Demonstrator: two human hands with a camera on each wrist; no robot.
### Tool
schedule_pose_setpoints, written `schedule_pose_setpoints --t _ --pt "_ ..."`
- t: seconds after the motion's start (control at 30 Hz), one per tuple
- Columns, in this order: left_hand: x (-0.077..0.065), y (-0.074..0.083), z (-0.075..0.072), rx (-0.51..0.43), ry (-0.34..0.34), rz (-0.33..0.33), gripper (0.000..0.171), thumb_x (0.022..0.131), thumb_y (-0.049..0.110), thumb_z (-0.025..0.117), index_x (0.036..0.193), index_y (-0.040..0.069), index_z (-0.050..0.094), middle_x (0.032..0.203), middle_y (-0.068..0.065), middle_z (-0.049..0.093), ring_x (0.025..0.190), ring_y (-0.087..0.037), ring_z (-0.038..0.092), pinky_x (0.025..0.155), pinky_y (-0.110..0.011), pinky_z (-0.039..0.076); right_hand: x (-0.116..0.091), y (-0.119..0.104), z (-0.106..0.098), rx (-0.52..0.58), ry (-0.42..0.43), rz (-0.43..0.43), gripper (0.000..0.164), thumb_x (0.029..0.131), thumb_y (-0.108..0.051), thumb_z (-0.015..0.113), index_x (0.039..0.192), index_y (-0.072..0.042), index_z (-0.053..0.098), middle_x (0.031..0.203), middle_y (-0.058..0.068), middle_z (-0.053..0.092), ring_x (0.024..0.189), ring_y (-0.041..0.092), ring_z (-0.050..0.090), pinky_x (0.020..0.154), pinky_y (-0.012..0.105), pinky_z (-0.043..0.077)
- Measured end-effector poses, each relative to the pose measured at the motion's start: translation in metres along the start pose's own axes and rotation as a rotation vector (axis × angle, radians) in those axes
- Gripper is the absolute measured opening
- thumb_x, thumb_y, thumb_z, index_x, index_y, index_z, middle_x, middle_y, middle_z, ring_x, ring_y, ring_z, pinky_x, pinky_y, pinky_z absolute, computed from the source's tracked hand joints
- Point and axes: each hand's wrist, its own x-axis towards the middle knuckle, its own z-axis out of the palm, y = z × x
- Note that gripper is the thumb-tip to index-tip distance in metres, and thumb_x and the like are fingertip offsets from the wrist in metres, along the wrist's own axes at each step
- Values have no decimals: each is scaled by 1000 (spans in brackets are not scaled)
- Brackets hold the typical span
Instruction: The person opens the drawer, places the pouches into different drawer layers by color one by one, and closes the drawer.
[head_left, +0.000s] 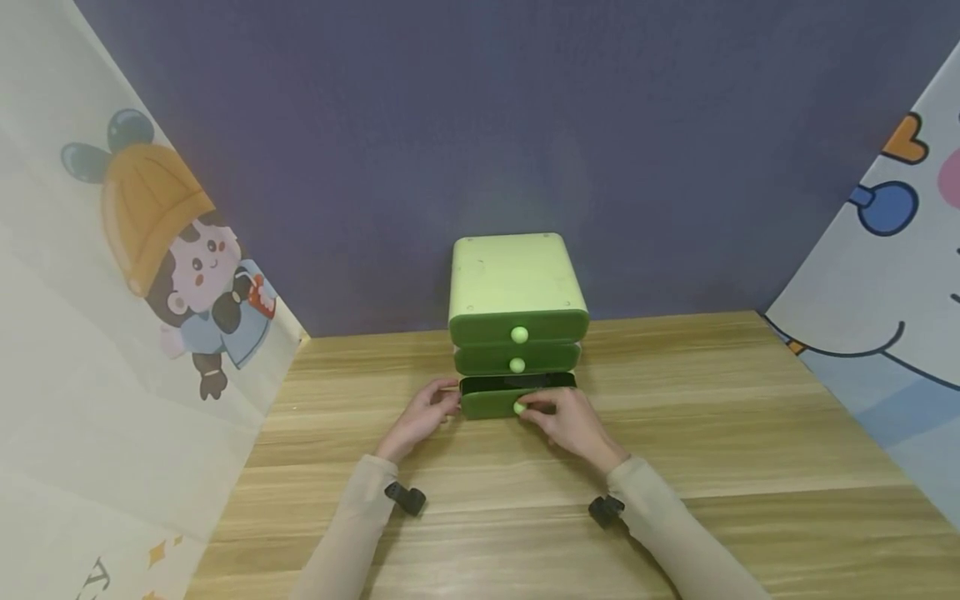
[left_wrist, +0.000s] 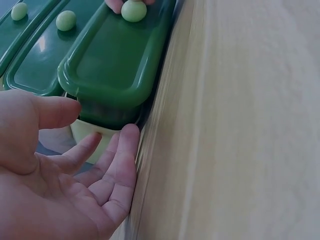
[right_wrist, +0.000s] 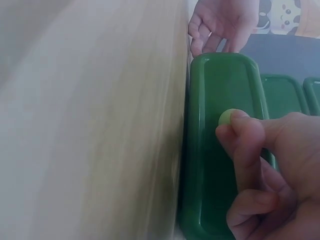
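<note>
A small light-green cabinet (head_left: 517, 271) with three dark green drawers stands on the table against the back wall. Its bottom drawer (head_left: 487, 406) is pulled out part way, and the dark inside shows from above. My right hand (head_left: 573, 423) pinches the round pale knob (right_wrist: 226, 117) of that drawer between thumb and fingers. At the cabinet's lower left side is my left hand (head_left: 423, 415), its fingers (left_wrist: 129, 142) extended close to the side of the cabinet. Whether they touch it I cannot tell. The upper two drawers, with knobs (head_left: 519, 335) like the first, are closed.
The wooden table (head_left: 480, 533) spreads out around the cabinet. Behind rises a dark blue wall (head_left: 510, 125). Panels with cartoon prints stand left (head_left: 75, 333) and right (head_left: 885, 333). Each sleeve carries a small black wrist camera (head_left: 406, 497).
</note>
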Motion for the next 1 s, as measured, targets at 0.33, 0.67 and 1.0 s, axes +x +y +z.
schedule_pose_setpoints --t 0.33,0.67,1.0 --pt "-1 3 0 -32 8 14 50 110 20 57 154 -2 47 142 -29 62 117 -41 71 90 -36 61 7 1 1 0 10 26 22 95 -22 82 116 -16 83 116 11 82 38 7 57 42 25 49" --pt "0 3 1 -58 8 6 51 110 17 57 155 -3 46 141 -28 62 116 -39 71 85 -30 60 13 3 2 3 26 56 23 96 -24 81 118 -18 83 114 10 82 39 13 60 42 26 50" --pt "-1 5 1 -54 7 -1 52 109 17 57 155 -3 47 145 -29 59 118 -40 69 89 -36 60 19 5 5 2 61 47 20 96 -25 81 115 -18 84 109 9 83 39 10 58 43 27 52"
